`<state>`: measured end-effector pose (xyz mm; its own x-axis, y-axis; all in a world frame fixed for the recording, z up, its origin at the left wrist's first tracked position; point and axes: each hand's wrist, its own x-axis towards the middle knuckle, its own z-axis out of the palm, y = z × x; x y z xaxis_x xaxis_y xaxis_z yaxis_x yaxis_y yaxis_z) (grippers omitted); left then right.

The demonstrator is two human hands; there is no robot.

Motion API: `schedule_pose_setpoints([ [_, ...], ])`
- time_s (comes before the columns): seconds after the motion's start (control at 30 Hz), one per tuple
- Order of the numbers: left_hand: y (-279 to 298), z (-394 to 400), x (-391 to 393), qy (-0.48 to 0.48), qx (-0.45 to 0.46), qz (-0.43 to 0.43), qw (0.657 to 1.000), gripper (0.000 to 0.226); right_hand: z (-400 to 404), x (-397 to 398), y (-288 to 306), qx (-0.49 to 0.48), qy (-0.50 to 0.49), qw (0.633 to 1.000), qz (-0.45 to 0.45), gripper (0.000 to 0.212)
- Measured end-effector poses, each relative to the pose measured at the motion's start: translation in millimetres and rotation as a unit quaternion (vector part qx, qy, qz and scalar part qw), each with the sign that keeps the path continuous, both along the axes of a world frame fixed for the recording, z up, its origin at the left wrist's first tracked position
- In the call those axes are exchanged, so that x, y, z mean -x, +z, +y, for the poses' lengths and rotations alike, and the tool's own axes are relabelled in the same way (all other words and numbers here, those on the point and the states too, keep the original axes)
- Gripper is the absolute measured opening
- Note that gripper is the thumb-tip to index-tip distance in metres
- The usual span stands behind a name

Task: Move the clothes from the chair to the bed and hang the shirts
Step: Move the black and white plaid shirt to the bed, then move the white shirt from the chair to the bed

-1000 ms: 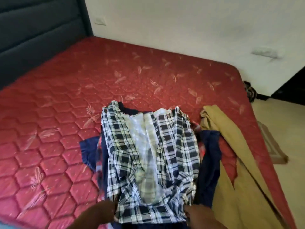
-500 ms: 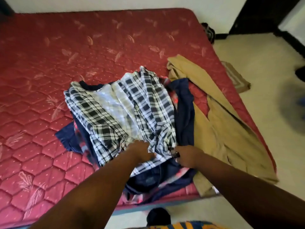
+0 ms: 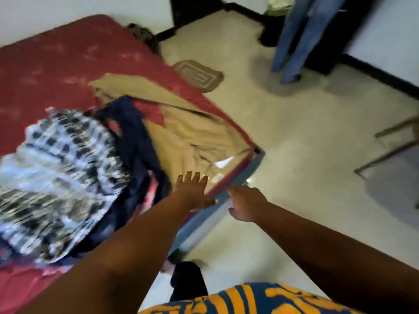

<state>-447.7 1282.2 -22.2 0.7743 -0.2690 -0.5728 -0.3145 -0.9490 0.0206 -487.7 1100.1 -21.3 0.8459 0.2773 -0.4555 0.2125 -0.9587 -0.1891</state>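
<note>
You are looking at a blurred frame in which no text, label, brand, number or sign is showing legibly on any garment, wall or surface.

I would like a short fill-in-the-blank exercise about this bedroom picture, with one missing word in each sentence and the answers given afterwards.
1. The checked shirt lies on top of the pile on the ____ mattress.
2. The tan garment lies near the mattress ____.
3. The left hand and the right hand hold ____.
4. A small rug lies on the ____.

Answers: red; corner; nothing; floor
</note>
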Motion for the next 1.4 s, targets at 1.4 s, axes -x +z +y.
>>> schedule_pose_setpoints([
  [1.4,78.8,-938.4,-187.0,-0.473,0.042,-0.030,0.880,0.096,-856.6,-40.4,78.7,0.037,-0.514,0.857,-0.025,0.066],
])
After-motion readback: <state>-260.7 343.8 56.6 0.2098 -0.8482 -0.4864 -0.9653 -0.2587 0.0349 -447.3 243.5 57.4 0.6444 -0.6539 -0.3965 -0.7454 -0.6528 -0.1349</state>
